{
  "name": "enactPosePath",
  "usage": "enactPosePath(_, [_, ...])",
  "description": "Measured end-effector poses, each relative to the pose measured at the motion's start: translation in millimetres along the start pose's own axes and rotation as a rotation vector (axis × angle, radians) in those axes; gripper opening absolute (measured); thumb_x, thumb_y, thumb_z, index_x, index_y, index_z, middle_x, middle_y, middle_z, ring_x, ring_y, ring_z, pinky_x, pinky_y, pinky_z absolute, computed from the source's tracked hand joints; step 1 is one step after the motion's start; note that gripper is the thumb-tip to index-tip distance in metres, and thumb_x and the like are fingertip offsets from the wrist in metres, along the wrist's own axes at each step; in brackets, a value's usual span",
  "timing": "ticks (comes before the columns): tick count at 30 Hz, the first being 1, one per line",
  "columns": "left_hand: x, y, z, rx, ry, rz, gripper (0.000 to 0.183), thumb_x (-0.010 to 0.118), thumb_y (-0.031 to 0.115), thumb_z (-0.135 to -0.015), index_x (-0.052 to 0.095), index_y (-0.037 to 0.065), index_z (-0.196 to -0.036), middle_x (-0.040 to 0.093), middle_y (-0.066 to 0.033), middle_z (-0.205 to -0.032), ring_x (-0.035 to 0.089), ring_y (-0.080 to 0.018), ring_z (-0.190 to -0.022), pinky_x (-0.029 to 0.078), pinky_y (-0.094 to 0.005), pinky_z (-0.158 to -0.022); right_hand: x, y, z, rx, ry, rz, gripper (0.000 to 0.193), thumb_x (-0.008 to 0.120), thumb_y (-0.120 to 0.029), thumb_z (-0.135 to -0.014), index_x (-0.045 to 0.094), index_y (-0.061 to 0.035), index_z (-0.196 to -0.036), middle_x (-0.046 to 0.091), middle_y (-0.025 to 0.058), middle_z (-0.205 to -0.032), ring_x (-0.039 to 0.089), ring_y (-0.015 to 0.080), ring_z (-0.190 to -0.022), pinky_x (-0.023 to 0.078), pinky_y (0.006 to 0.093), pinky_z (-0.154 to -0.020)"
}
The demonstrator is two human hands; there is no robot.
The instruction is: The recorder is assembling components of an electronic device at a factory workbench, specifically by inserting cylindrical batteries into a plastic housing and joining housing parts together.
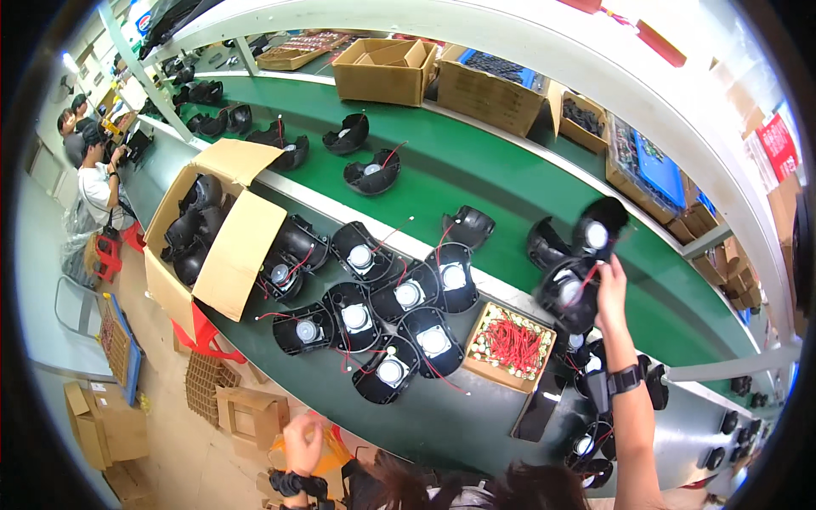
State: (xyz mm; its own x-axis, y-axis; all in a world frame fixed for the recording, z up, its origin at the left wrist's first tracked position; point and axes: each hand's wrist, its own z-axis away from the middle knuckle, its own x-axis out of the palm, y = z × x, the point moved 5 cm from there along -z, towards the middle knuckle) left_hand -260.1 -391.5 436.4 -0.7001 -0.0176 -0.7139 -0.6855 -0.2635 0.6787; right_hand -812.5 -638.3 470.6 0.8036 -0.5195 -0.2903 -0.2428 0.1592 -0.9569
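Note:
My right hand [609,293] is raised over the green conveyor belt [476,183] and grips a black speaker housing [569,293] with a round silver speaker and red wire. A second, blurred black housing [599,228] sits just above it; whether the hand holds that one too I cannot tell. My left hand [303,442] hangs low at the table's near edge, fingers curled into a loose fist with nothing seen in it. Several black housings [399,319] with speakers lie clustered on the grey table between the hands.
A small cardboard tray of red-wired parts [512,344] sits beside the cluster. An open carton of black housings [200,229] stands at the left. More housings ride the belt, cartons [384,70] line its far side. Other people [95,174] work at far left.

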Motion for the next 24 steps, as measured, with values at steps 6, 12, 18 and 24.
enactPosePath(6, [-29.1, 62.7, -130.5, 0.208, 0.272, 0.676, 0.029, 0.049, 0.010, -0.095, 0.054, 0.002, -0.123, 0.057, -0.0099, -0.123, 0.056, -0.0192, -0.108, 0.043, -0.0308, -0.093, 202.9, -82.8, 118.2, -0.346, -0.657, 0.119, 0.049, 0.053, -0.018, -0.081, 0.052, 0.0040, -0.125, 0.057, 0.0256, -0.122, 0.060, 0.0279, -0.103, 0.047, 0.0356, -0.088])
enactPosePath(12, [0.7, 70.7, -229.3, 0.325, 0.184, 0.553, 0.053, 0.046, 0.022, -0.099, 0.029, 0.003, -0.145, 0.028, -0.0115, -0.151, 0.035, -0.0277, -0.134, 0.030, -0.0388, -0.108, 330.2, -31.0, 172.9, -0.306, -0.584, 0.214, 0.046, 0.054, -0.022, -0.085, 0.049, 0.0029, -0.124, 0.056, 0.0310, -0.111, 0.062, 0.0382, -0.098, 0.049, 0.0464, -0.086])
enactPosePath(18, [11.2, 83.8, -270.7, 0.452, -0.117, 0.455, 0.040, 0.059, 0.009, -0.088, 0.053, 0.007, -0.128, 0.043, -0.0095, -0.140, 0.046, -0.0245, -0.125, 0.042, -0.0363, -0.095, 255.1, -114.8, 141.2, -0.313, -0.583, 0.594, 0.052, 0.058, -0.037, -0.086, 0.048, -0.0056, -0.128, 0.057, 0.0207, -0.120, 0.062, 0.0313, -0.101, 0.052, 0.0410, -0.081])
enactPosePath(24, [14.6, 113.5, -277.9, 0.524, -0.113, 0.350, 0.032, 0.062, 0.003, -0.079, 0.062, 0.005, -0.111, 0.048, -0.0127, -0.125, 0.051, -0.0279, -0.112, 0.040, -0.0353, -0.094, 120.9, -36.5, -17.1, -0.304, 0.063, 0.905, 0.052, 0.062, -0.021, -0.074, 0.051, 0.0000, -0.120, 0.062, 0.0218, -0.111, 0.063, 0.0395, -0.096, 0.052, 0.0439, -0.084])
